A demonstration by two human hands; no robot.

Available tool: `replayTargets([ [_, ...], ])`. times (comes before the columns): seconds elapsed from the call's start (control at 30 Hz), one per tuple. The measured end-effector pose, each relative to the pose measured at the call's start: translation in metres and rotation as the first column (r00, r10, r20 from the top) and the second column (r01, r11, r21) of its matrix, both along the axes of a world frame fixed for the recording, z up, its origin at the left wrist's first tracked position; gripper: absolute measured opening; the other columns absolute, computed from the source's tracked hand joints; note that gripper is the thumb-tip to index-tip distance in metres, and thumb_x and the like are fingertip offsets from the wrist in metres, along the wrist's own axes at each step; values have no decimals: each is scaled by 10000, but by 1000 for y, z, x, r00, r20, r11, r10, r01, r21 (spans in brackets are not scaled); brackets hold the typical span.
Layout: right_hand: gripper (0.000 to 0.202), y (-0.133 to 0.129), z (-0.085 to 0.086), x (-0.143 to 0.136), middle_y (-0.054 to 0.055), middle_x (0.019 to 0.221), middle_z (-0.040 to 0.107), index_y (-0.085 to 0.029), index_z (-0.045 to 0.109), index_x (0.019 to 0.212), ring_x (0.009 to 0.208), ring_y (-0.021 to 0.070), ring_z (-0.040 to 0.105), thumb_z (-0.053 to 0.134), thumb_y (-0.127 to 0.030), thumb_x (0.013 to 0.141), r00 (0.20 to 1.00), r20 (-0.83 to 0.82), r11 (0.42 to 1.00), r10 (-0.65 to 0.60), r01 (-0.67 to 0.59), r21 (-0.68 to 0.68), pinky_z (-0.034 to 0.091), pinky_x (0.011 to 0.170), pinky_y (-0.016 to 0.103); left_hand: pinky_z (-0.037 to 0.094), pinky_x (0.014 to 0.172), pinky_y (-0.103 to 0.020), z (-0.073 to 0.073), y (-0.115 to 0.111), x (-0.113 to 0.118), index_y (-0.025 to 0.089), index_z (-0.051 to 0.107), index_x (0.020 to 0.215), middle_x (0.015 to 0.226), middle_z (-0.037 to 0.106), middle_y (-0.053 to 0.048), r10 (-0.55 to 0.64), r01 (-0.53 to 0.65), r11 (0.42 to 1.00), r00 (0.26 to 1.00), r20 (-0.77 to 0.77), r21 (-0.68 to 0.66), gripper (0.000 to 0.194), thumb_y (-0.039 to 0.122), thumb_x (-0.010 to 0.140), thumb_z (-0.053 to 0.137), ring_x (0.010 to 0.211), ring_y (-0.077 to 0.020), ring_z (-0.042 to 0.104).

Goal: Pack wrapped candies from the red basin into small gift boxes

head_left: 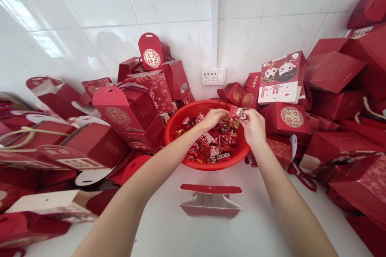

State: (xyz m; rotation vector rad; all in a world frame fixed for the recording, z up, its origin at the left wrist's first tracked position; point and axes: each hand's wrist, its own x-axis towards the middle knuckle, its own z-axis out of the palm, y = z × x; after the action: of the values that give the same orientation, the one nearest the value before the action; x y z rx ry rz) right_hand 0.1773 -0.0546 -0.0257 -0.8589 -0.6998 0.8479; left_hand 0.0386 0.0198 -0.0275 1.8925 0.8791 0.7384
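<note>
A red plastic basket (172, 128) stands against the wall, heaped with small wrapped candies (208, 138) in red and gold. Over its right side, my right hand (255, 126) pinches a red-and-white candy packet (238, 113) between thumb and fingers. Close beside that packet is my left hand (214, 119), its fingers curled together above the candies; anything in them is hidden. Nearer to me, an open red gift box (210, 211) stands on the white table, its flap back and its pale inside showing.
Red gift boxes (123, 110) are piled on the left, some with rope handles. More boxes (282, 76) are stacked on the right, one printed with cartoon figures. Behind the basket, a white socket panel (213, 76) is fixed to the tiled wall (169, 0).
</note>
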Motion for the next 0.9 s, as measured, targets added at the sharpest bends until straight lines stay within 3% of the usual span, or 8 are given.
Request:
replayTargets([
  [0.07,142,2,-1,1,-23,630,669,-229,513,596,678,168,694,639,-291,616,999,-36,1000,20,-20,9,549,655,281,487,1043,-330,-5,-2,2,173,744,1125,1201,745,-72,-75,116,985,956,-284,129,375,112,794,580,1143,-222,658],
  [0.17,176,3,-1,2,14,671,716,-230,502,620,728,215,739,662,-302,609,995,-76,998,58,-58,10,553,655,306,484,1040,-344,-8,-7,3,206,736,1197,1268,720,-92,-58,292,927,733,-677,237,518,87,699,656,1166,-266,655],
  [0.27,202,2,1,2,14,677,720,-222,524,654,693,197,732,709,-289,607,992,-108,998,69,-67,15,564,660,302,548,898,-378,-4,-9,1,178,787,1073,1090,771,-136,-7,335,918,545,-838,211,367,165,724,673,988,-309,718],
  [0.37,213,-1,3,2,-6,649,694,-206,568,676,621,149,687,759,-257,596,987,-136,996,89,-88,14,556,618,269,559,808,-366,0,-9,-2,155,812,928,925,779,-140,-23,335,926,517,-856,177,237,221,777,641,870,-310,733],
  [0.47,209,-2,4,2,-28,599,657,-197,596,665,582,120,639,786,-221,579,981,-167,995,96,-96,8,517,545,229,531,923,-368,-1,-11,-2,182,720,1260,1232,719,-148,0,358,902,560,-829,242,484,169,790,608,1111,-323,685],
  [0.53,208,-1,5,2,-26,590,652,-189,606,655,563,106,618,794,-215,573,980,-175,995,97,-98,4,502,530,214,469,1052,-363,-6,-14,3,205,557,1460,1499,539,-143,-23,422,856,607,-794,298,689,121,778,597,1322,-312,562],
  [0.67,209,-1,4,2,-21,597,652,-186,603,656,551,104,614,802,-224,601,983,-143,994,111,-112,3,508,541,221,330,1195,-412,-11,-19,13,159,527,1477,1659,278,-170,-89,512,823,544,-834,246,710,199,780,657,1497,-349,336],
  [0.9,170,-3,5,1,-14,580,655,-187,599,617,573,105,622,768,-173,613,983,-157,995,96,-100,-14,513,538,195,530,965,-355,5,-19,10,156,717,1196,1284,677,-170,5,466,851,454,-891,242,462,83,752,614,1136,-307,669],
])
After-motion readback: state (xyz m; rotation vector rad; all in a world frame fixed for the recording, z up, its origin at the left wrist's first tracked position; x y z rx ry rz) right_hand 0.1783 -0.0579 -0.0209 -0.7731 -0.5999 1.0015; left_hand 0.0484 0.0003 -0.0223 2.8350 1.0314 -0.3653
